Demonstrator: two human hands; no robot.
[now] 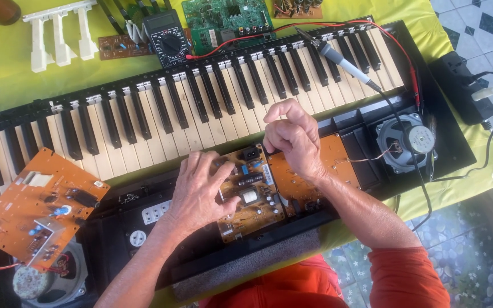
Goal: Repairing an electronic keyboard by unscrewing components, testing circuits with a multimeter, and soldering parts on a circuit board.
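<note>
The brown circuit board point(250, 191) lies in your opened keyboard's point(201, 108) near housing. Your left hand point(198, 191) rests spread flat on its left part; your right hand point(293, 140), fingers curled, pinches at its far edge. Right: a speaker point(409, 142). Far right: a soldering iron point(343, 63).

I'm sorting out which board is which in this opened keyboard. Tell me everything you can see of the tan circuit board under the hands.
The tan circuit board lies flat, slightly skewed, in the opened black keyboard case, just below the keys. It carries a black socket at its top edge, a white block, a dark cylinder and small blue parts. The left hand rests on its left side; the right hand hovers pinched above its upper right corner. An orange board lies beside it.
</note>
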